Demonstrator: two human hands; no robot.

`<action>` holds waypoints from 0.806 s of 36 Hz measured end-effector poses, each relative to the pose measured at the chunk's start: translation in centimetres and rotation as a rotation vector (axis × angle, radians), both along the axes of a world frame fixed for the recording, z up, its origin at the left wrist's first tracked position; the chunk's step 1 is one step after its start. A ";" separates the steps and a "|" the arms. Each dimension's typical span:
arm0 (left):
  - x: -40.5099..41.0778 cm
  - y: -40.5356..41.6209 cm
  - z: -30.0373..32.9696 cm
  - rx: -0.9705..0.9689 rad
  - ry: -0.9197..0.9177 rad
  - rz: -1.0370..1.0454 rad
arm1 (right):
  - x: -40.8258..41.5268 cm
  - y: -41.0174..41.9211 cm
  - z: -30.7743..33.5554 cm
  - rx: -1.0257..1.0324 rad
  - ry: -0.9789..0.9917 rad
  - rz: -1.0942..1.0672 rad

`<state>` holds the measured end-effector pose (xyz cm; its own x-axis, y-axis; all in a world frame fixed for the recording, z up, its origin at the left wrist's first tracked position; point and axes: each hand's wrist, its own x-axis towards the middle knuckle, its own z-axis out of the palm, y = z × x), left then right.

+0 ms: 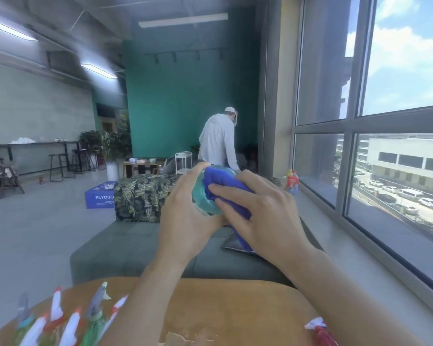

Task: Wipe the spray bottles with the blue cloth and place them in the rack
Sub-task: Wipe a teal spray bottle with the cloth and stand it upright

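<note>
I hold a clear teal spray bottle up at chest height, its base turned toward me. My left hand grips it from the left and below. A blue cloth lies over the bottle's right side, and my right hand presses it there, fingers curled over the cloth. Several more spray bottles with white and red nozzles stand at the lower left on the round wooden table. One red-and-white bottle shows at the lower right edge. No rack is visible.
A grey sofa with a leaf-print cushion sits beyond the table. A window sill runs along the right, with a red bottle on it. A person stands further back. A blue box lies on the floor.
</note>
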<state>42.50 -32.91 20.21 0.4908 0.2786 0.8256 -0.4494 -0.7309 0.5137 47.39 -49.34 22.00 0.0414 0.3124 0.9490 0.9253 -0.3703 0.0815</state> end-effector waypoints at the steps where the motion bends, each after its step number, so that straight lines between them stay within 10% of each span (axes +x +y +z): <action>1: -0.1 0.1 0.0 0.000 0.000 0.000 | 0.0 -0.1 -0.2 -0.024 -0.003 0.008; 15: 0.2 0.6 -0.7 -0.025 -0.018 -0.044 | 0.7 -0.4 -0.7 0.002 0.039 -0.055; 29: -0.6 0.9 -6.1 -0.063 0.201 -0.121 | 2.2 0.2 -5.4 0.273 0.978 0.344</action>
<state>41.88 -31.96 14.11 0.6763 0.2554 0.6909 -0.4160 -0.6416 0.6444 49.55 -49.14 16.63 0.7722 0.2342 0.5907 0.6017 0.0292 -0.7982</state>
